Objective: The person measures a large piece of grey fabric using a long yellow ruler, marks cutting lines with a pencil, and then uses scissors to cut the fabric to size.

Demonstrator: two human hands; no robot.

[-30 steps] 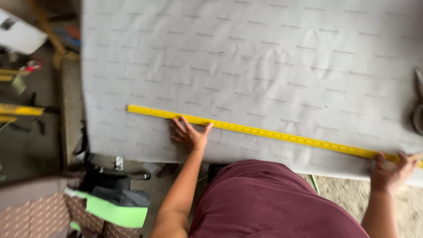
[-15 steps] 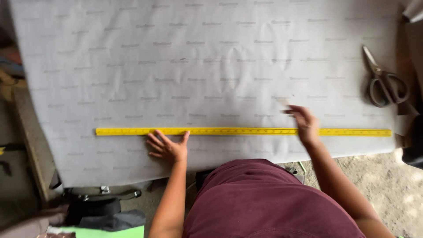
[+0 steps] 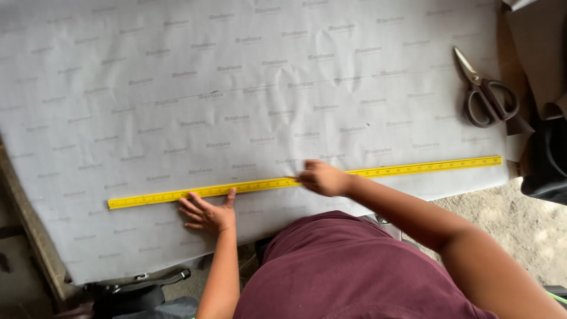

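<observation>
A long yellow ruler [image 3: 413,168] lies across the near part of a wide grey sheet [image 3: 236,88] covered in small repeated print. My left hand [image 3: 208,214] lies flat on the sheet with its fingers spread, and the fingertips touch the ruler's near edge towards its left end. My right hand [image 3: 322,178] is at the middle of the ruler with its fingers pinched together. A thin tip pokes out of it to the left against the ruler; motion blur hides what it is.
Dark-handled scissors [image 3: 487,97] lie shut on the sheet's far right. Brown sheet material [image 3: 540,53] and a black object [image 3: 549,165] sit beyond the right edge. Below the near edge are rough ground [image 3: 502,218] and a dark bag [image 3: 136,295].
My right hand has moved left along the ruler, from its right end to its middle. My left hand has stayed pressed by the ruler. The view has shifted, and the scissors have come into sight.
</observation>
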